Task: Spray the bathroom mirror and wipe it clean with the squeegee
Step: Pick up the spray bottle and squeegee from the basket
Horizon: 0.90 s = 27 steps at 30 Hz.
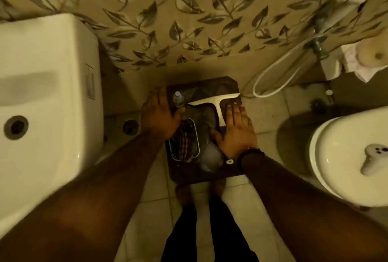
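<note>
Task unstarted, mirror out of view: left hand (pixel 160 117) and right hand (pixel 235 131) hover flat, fingers spread, holding nothing, over a dark stool (pixel 201 85) at frame centre bearing spray bottle (pixel 178 99) and white squeegee (pixel 216 107), both untouched.

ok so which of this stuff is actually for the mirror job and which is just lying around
For the job:
- clear plastic spray bottle on the dark stool
- white T-shaped squeegee

Just lying about:
- wire basket with checked cloth
- white basin
- white toilet
- white hose

Both hands hover open: left, right.
</note>
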### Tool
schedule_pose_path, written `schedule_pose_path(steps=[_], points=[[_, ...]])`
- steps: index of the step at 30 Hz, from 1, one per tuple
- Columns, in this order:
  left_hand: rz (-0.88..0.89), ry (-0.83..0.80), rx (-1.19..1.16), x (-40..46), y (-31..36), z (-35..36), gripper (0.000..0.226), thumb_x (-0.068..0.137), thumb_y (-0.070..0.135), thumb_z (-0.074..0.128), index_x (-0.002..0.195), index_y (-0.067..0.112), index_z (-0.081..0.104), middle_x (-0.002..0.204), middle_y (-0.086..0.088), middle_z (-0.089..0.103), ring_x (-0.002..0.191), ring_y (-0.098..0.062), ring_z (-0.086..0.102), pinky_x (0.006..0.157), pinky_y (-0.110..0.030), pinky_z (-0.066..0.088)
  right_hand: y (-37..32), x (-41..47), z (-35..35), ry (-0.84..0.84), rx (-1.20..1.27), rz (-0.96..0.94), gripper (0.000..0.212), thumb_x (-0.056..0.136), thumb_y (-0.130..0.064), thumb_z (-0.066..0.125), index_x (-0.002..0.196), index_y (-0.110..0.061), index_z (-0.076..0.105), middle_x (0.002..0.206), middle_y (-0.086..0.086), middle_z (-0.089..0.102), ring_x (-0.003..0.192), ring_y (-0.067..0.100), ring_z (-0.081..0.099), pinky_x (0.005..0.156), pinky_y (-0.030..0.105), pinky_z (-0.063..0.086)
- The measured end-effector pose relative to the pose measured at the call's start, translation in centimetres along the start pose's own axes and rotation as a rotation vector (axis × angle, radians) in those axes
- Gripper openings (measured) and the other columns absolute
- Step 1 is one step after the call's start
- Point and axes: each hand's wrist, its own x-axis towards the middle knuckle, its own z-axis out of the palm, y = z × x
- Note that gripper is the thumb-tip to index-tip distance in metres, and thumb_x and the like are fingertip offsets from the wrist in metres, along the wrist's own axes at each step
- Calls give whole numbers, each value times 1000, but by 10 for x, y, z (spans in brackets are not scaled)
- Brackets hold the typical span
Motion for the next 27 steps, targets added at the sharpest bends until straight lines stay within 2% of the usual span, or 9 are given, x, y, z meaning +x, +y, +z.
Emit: schedule_pose_path(steps=[4, 8, 11, 15, 18, 21, 23, 27], points=[[-58, -17, -67, 14, -5, 20, 84, 91, 52, 57, 153, 5, 24, 153, -19, 38, 138, -37, 41, 109, -46, 38, 6, 7, 20, -62, -77, 40, 88, 85, -61, 39, 148, -8, 7, 154, 18, 17, 141, 34, 12, 112, 48, 20], [-82, -40, -134, 21, -2, 38, 86, 89, 49, 62, 154, 6, 23, 155, -16, 37, 140, -34, 39, 112, -43, 34, 8, 11, 31, -88, -28, 67, 83, 87, -56, 43, 146, -9, 10, 148, 17, 28, 129, 34, 30, 106, 45, 30], [-115, -45, -167, 26, 1, 45, 86, 88, 44, 65, 154, 9, 23, 154, -14, 39, 136, -34, 44, 110, -43, 37, 7, 12, 36, -127, 3, 99, 79, 89, -51, 46, 147, -11, 8, 148, 16, 27, 130, 33, 31, 103, 43, 32], [-145, -69, -197, 32, 7, 46, 83, 90, 37, 65, 155, 13, 19, 150, -15, 44, 126, -38, 53, 102, -48, 45, 6, 13, 37, -178, 82, 141, 76, 90, -46, 49, 147, -14, 9, 150, 15, 26, 133, 33, 30, 105, 45, 34], [-161, -96, -220, 37, 10, 45, 80, 92, 32, 64, 155, 14, 18, 151, -14, 42, 128, -38, 52, 103, -50, 44, 6, 16, 41, -234, 176, 190, 70, 91, -42, 49, 145, -15, 13, 145, 16, 35, 125, 35, 43, 99, 47, 42], [-189, -119, -228, 41, 10, 45, 75, 93, 31, 63, 153, 13, 22, 149, -15, 45, 126, -39, 53, 102, -50, 45, 6, 19, 45, -277, 190, 221, 61, 93, -41, 47, 142, -16, 19, 128, 14, 53, 108, 32, 56, 85, 41, 49], [-197, -128, -217, 43, 10, 46, 68, 94, 30, 60, 151, 12, 27, 142, -17, 50, 120, -40, 56, 98, -51, 46, 6, 20, 47, -273, 185, 227, 54, 95, -39, 45, 138, -15, 24, 119, 13, 59, 98, 30, 60, 76, 37, 47], [-177, -115, -224, 47, 9, 44, 48, 96, 28, 57, 140, 10, 44, 131, -17, 58, 117, -39, 57, 95, -49, 47, 7, 21, 46, -307, 239, 264, 45, 96, -35, 46, 133, -15, 29, 117, 13, 60, 95, 29, 62, 75, 36, 47]])
